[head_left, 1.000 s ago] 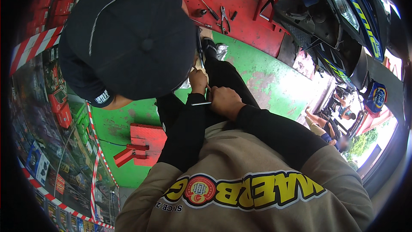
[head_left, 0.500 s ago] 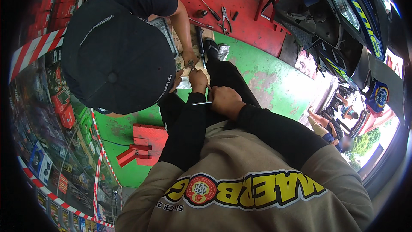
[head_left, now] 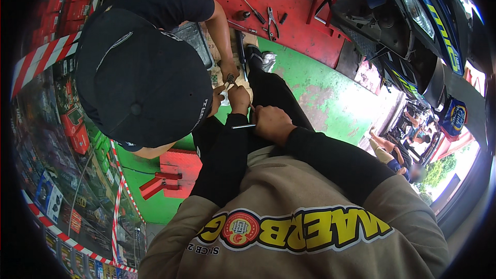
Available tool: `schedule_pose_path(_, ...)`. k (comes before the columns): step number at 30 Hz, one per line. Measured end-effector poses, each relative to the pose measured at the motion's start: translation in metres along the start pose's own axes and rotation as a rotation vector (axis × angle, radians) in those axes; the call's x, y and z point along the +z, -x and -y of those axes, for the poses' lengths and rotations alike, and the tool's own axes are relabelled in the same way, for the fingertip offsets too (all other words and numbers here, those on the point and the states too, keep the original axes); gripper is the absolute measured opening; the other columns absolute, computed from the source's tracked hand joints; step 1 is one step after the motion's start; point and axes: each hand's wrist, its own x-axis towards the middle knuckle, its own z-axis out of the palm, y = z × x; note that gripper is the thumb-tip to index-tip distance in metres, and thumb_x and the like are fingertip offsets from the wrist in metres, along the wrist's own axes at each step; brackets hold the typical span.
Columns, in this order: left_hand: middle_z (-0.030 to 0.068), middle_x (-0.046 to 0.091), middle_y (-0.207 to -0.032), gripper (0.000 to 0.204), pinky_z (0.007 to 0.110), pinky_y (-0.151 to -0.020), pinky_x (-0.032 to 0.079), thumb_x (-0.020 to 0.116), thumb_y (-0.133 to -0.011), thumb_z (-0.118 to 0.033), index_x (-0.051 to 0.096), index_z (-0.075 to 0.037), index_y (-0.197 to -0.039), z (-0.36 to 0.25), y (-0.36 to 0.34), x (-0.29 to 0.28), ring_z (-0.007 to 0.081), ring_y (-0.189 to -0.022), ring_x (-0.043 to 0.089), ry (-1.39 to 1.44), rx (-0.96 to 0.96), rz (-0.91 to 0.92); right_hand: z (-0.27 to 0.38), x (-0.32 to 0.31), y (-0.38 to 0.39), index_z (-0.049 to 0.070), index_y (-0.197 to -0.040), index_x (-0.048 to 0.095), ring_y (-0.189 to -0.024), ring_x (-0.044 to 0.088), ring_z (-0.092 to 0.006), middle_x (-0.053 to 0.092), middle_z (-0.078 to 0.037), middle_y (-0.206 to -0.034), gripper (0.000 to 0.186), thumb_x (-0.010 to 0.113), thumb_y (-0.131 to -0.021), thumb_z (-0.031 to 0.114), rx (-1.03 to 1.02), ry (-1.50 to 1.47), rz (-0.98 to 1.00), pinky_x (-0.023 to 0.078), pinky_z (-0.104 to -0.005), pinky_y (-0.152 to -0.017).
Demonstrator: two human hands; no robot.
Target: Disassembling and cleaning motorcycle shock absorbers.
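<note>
My left hand (head_left: 238, 99) is closed on a small metal tool, its details hard to make out, touching a metal fitting (head_left: 230, 78) held in the co-worker's hand (head_left: 227, 66). A second co-worker hand (head_left: 216, 102) is beside mine, partly hidden by the dark cap (head_left: 147, 77). Lower right of it, my right hand (head_left: 273, 123) grips a slim metal tool, whose silver bar (head_left: 243, 126) sticks out leftward. Beneath are flattened cardboard (head_left: 211, 46), a grey metal tray (head_left: 191, 39) and a long black cylindrical part (head_left: 242, 51).
A red platform (head_left: 310, 33) carries pliers (head_left: 273, 26) and a screwdriver (head_left: 250, 8). A motorcycle (head_left: 408, 36) looms at upper right, people (head_left: 392, 155) beyond it. Glass display shelves (head_left: 72, 165) line the left. A red wooden stand (head_left: 175, 175) is on the green floor (head_left: 315, 98).
The co-worker's head has lowered and shifted, bringing their arm and both hands into view at the work over the last second. My hands stay almost in place.
</note>
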Motion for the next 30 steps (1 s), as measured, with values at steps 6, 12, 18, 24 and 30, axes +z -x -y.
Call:
schedule_pose_path(6, 0.0144, 0.065, -0.066, 0.020, 0.043, -0.064, 0.053, 0.067, -0.084, -0.020, 0.070, 0.000, -0.087, 0.051, -0.004, -0.012, 0.0256, -0.063, 0.067, -0.077, -0.107, 0.149, 0.004, 0.006, 0.004, 0.001, -0.100, 0.067, -0.089, 0.069, -0.0404, 0.070, -0.024, -0.090, 0.028, 0.052, -0.089, 0.022, -0.098, 0.059, 0.055, 0.054, -0.0501, -0.081)
schedule_pose_path(12, 0.0270, 0.062, -0.068, 0.022, 0.049, -0.061, 0.048, 0.050, -0.084, -0.008, 0.060, 0.008, -0.072, 0.013, 0.015, -0.017, 0.0414, -0.067, 0.065, -0.125, 0.183, 0.076, -0.009, 0.012, 0.003, 0.001, -0.098, 0.067, -0.088, 0.069, -0.0399, 0.070, -0.023, -0.087, 0.029, 0.051, -0.090, 0.024, -0.065, 0.037, 0.006, 0.054, -0.0496, -0.081)
schedule_pose_path(18, 0.0252, 0.061, -0.067, 0.024, 0.048, -0.060, 0.047, 0.050, -0.085, -0.010, 0.059, 0.008, -0.072, 0.005, 0.020, -0.022, 0.0391, -0.063, 0.063, -0.161, 0.115, 0.079, -0.012, 0.014, -0.001, 0.001, -0.097, 0.067, -0.088, 0.069, -0.0392, 0.070, -0.023, -0.088, 0.029, 0.051, -0.091, 0.025, -0.066, 0.051, 0.027, 0.054, -0.0492, -0.080)
schedule_pose_path(24, 0.0250, 0.061, -0.067, 0.025, 0.048, -0.062, 0.048, 0.051, -0.086, -0.011, 0.059, 0.007, -0.071, 0.037, 0.012, -0.024, 0.0397, -0.064, 0.063, -0.268, 0.240, 0.037, -0.007, 0.015, 0.003, 0.001, -0.097, 0.067, -0.089, 0.069, -0.0395, 0.070, -0.023, -0.088, 0.029, 0.050, -0.091, 0.025, -0.081, 0.053, 0.050, 0.054, -0.0494, -0.081)
schedule_pose_path(30, 0.0277, 0.063, -0.072, 0.025, 0.049, -0.063, 0.048, 0.050, -0.085, -0.011, 0.060, 0.008, -0.072, 0.024, 0.011, -0.022, 0.0415, -0.067, 0.063, -0.192, 0.197, 0.053, -0.009, 0.011, 0.007, 0.001, -0.097, 0.067, -0.090, 0.069, -0.0396, 0.070, -0.023, -0.089, 0.030, 0.050, -0.091, 0.026, -0.106, 0.046, 0.066, 0.054, -0.0495, -0.081)
